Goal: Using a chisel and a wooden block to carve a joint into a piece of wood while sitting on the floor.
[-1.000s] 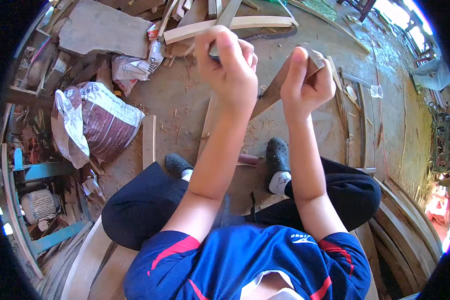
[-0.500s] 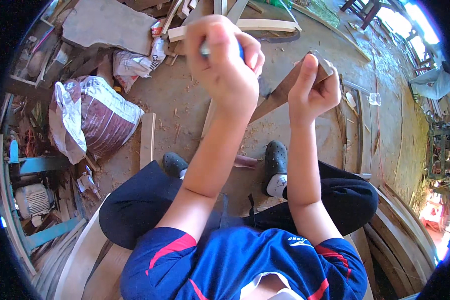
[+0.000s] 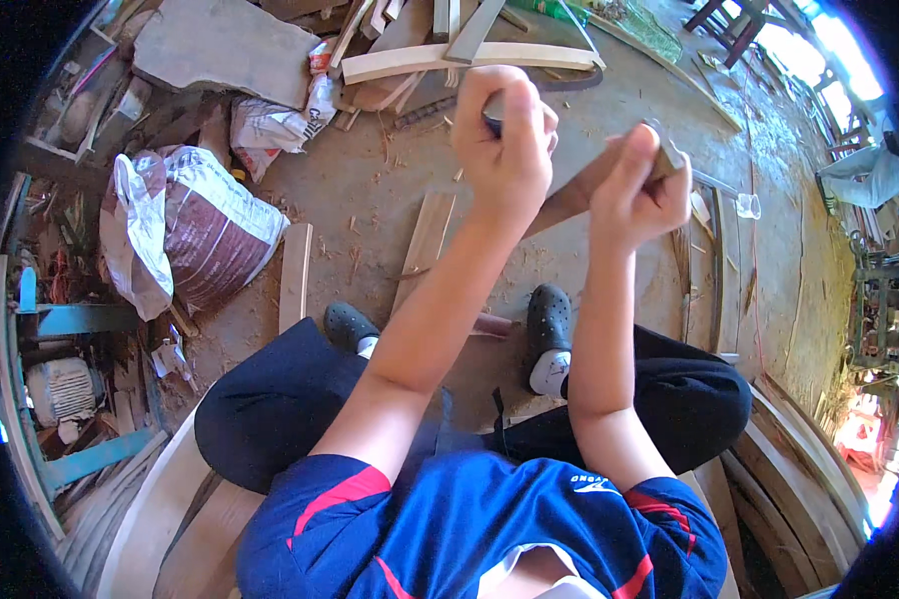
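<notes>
My left hand [image 3: 506, 140] is raised ahead of me, its fingers curled into a fist. Only a small dark bit shows inside the curl, so I cannot make out what it holds. To its right, my right hand [image 3: 637, 195] pinches the upper end of a flat brown strip [image 3: 576, 197] between thumb and fingers. From there the strip slants down to the left and passes behind my left wrist. The pinched end looks bent over, with a paler, greyish edge above the fingers. The strip's material is unclear.
Wooden pieces [image 3: 469, 62] are heaped at the far side. A filled brown-and-white sack [image 3: 210, 230] stands at left, near a blue frame with a motor [image 3: 62, 391]. Boards [image 3: 295, 275] and shavings lie on the floor. My feet, in dark clogs [image 3: 549, 324], are below my hands.
My left hand has moved right and slightly nearer me, closer to my right hand. My right hand has shifted a little right and nearer, still pinching the brown strip.
</notes>
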The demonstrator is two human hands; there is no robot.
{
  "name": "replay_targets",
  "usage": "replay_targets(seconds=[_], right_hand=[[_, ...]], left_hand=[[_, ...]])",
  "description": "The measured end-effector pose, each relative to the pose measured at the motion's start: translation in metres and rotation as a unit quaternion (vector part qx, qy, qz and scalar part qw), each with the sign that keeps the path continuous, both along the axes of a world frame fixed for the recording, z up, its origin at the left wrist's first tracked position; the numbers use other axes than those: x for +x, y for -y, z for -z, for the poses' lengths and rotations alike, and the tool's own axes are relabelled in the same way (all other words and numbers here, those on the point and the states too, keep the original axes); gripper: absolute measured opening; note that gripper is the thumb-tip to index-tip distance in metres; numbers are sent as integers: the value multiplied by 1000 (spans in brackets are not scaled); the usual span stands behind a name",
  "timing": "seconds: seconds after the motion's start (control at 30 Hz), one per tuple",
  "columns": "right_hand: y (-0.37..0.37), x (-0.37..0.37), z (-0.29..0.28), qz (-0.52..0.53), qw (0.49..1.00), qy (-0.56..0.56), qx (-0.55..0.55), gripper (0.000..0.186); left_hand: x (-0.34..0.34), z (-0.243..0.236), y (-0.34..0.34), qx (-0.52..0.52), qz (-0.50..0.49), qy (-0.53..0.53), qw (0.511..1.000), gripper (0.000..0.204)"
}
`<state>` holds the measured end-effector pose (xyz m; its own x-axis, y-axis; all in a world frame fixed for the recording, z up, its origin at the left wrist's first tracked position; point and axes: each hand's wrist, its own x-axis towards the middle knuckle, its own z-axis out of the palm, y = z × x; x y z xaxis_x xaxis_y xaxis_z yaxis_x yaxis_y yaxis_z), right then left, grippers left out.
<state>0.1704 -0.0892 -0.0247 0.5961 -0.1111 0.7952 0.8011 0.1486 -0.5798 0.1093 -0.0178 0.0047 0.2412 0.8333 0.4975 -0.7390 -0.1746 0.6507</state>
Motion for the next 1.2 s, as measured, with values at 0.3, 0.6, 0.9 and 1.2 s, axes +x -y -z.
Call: replay_targets(seconds=[0.3, 0.6, 0.9, 1.2], right_hand=[[11, 12, 2, -7, 1000, -14, 22, 14], [10, 7, 1, -21, 999, 4, 23, 18], [5, -1, 2, -39, 999, 29, 23, 18], [4, -7, -1, -24, 999, 18, 26, 20]], left_hand=[[0, 8, 6, 55, 33, 22, 998, 18], [-1, 12, 9, 69, 30, 25, 997, 16], [-3, 6, 10, 66, -66, -51, 994, 25], [-9, 6, 10, 53, -3, 8, 999, 16]])
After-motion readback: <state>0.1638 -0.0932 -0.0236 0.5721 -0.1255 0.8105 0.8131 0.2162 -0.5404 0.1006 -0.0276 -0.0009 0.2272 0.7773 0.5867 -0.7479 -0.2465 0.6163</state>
